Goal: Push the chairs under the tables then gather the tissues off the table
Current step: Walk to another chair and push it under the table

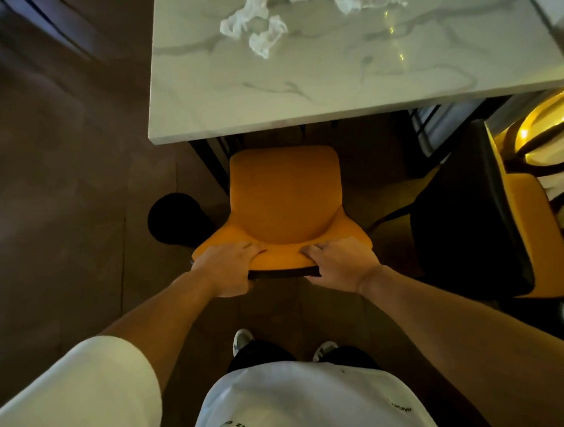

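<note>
Both hands grip the top edge of the backrest of the yellow chair (284, 200): the left hand (226, 269) has its fingers (248, 248) curled over the front of the padding with the thumb behind, and the right hand (338, 264) holds the same edge just beside it, fingers (312, 252) wrapped over the rim. Beyond the fingertips the seat slopes away, its front edge just short of the marble table (299, 90) and not yet under the top. Farther out from the fingers, crumpled tissues (256, 23) lie on the far part of the tabletop, some ahead of the left hand, others ahead of the right. To the right of the right hand stands a second chair (533, 234), well apart from it.
</note>
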